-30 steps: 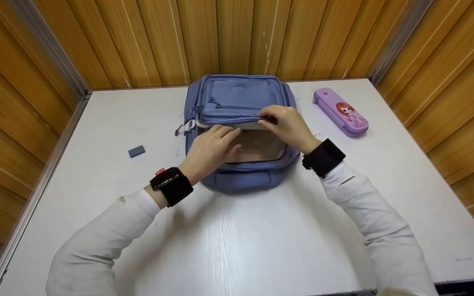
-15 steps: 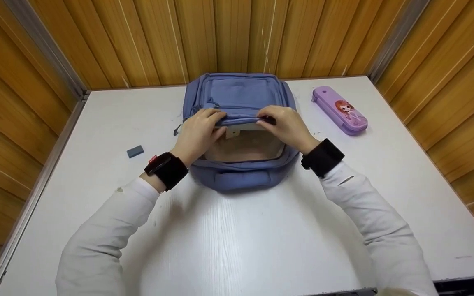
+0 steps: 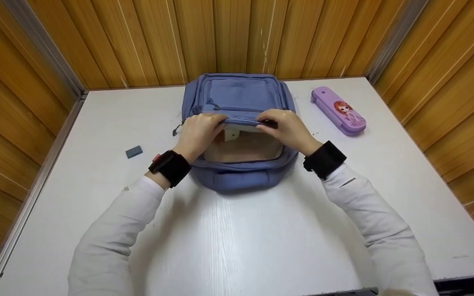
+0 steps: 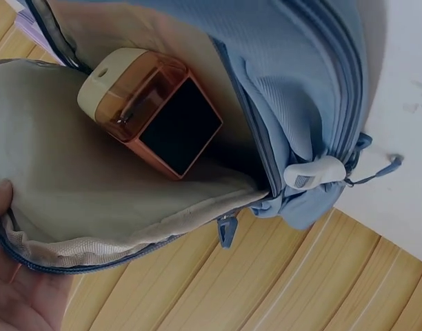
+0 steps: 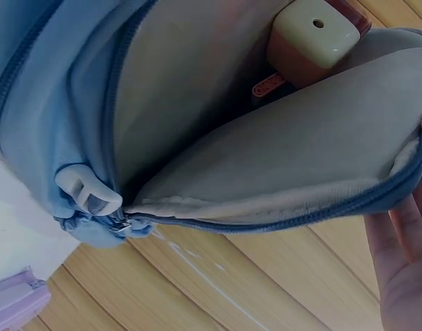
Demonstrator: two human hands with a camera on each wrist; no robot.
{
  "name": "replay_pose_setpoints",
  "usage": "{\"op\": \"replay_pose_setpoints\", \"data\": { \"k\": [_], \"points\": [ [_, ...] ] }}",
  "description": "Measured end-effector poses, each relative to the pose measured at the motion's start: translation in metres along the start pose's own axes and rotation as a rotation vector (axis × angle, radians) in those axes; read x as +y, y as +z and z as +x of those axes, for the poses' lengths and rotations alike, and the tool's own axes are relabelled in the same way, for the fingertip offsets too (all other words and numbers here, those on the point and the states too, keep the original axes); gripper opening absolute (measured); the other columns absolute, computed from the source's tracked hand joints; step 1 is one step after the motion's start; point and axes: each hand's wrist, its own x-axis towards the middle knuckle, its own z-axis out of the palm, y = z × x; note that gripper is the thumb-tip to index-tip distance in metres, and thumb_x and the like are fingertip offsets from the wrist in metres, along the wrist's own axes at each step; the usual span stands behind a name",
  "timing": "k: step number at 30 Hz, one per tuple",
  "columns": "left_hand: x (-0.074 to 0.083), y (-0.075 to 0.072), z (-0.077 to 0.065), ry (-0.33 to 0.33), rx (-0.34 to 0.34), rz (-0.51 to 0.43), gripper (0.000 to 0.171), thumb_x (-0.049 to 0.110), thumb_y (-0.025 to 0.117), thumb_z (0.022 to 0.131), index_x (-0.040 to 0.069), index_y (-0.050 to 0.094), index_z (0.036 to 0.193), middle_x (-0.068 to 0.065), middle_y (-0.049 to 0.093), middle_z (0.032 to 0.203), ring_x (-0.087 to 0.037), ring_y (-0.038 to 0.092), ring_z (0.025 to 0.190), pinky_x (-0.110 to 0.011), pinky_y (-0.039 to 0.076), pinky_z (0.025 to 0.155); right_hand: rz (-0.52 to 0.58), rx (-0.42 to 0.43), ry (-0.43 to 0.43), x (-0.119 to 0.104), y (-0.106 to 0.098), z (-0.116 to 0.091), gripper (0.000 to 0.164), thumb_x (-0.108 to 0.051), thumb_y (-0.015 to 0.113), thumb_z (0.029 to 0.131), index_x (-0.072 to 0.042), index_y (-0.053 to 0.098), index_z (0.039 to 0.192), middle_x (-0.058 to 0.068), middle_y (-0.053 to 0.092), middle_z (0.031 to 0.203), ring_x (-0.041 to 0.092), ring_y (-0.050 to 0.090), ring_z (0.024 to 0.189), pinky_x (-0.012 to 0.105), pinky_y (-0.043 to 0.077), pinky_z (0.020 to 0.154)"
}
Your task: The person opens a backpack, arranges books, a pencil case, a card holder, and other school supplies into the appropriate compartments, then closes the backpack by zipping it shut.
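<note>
A blue backpack [image 3: 239, 91] lies on the white table with its main zip undone. My left hand [image 3: 197, 133] pinches the left part of the raised flap's edge between thumb and fingers. Farther right along that same edge, my right hand [image 3: 289, 129] pinches the fabric too. Between them the opening gapes. Inside sits an orange-and-cream pencil sharpener [image 4: 152, 107] with a dark panel and a hole in its cream end. Beside it in the right wrist view shows a small orange-ended thing [image 5: 268, 85], mostly hidden. White zip pulls [image 4: 314, 172] hang at the zip's ends.
To the right of the backpack lies a purple pencil case [image 3: 339, 111] with a cartoon girl on it. A small dark blue-grey block [image 3: 134, 151], perhaps an eraser, lies on the left. Wood-patterned walls [image 3: 237, 37] enclose the table's back and sides.
My left hand has come out of the backpack's opening and taken hold of the flap's edge, uncovering the sharpener's pale end. The right hand has kept its hold almost in place.
</note>
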Motion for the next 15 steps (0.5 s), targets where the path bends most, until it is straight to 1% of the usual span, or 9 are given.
{"op": "replay_pose_setpoints", "data": {
  "k": [4, 9, 12, 15],
  "points": [
    [0.001, 0.004, 0.000, 0.004, 0.018, 0.002, 0.021, 0.017, 0.066, 0.098, 0.009, 0.077, 0.115, -0.010, 0.080, 0.107, -0.032, 0.078, 0.093, -0.048, 0.062, 0.072, 0.043, -0.002, 0.005, 0.008, 0.000, -0.008, 0.024, -0.017, 0.074, 0.094, -0.003, 0.076, 0.113, 0.015, 0.078, 0.112, 0.029, 0.073, 0.107, 0.043, 0.058, 0.096],
    [0.001, 0.006, -0.002, -0.002, 0.033, -0.009, 0.021, 0.018, 0.067, 0.098, 0.010, 0.077, 0.113, -0.010, 0.081, 0.106, -0.032, 0.078, 0.093, -0.048, 0.062, 0.072, 0.071, 0.017, 0.037, 0.021, -0.005, -0.023, 0.028, -0.016, 0.076, 0.093, -0.003, 0.075, 0.118, 0.016, 0.077, 0.116, 0.031, 0.072, 0.113, 0.044, 0.056, 0.100],
    [0.000, 0.006, -0.004, -0.003, 0.038, -0.015, 0.020, 0.019, 0.068, 0.097, 0.010, 0.078, 0.112, -0.010, 0.081, 0.105, -0.031, 0.078, 0.092, -0.048, 0.062, 0.073, 0.068, 0.021, 0.090, 0.032, -0.010, -0.034, 0.032, -0.015, 0.076, 0.092, -0.001, 0.074, 0.121, 0.018, 0.076, 0.120, 0.035, 0.070, 0.118, 0.048, 0.054, 0.104],
    [0.000, 0.007, -0.005, -0.002, 0.050, -0.017, 0.020, 0.019, 0.068, 0.097, 0.009, 0.078, 0.111, -0.010, 0.081, 0.104, -0.031, 0.078, 0.091, -0.048, 0.062, 0.073, 0.045, 0.022, 0.170, 0.045, -0.017, -0.045, 0.034, -0.017, 0.073, 0.095, 0.000, 0.072, 0.124, 0.020, 0.074, 0.124, 0.037, 0.068, 0.122, 0.051, 0.052, 0.107]
  ]
}}
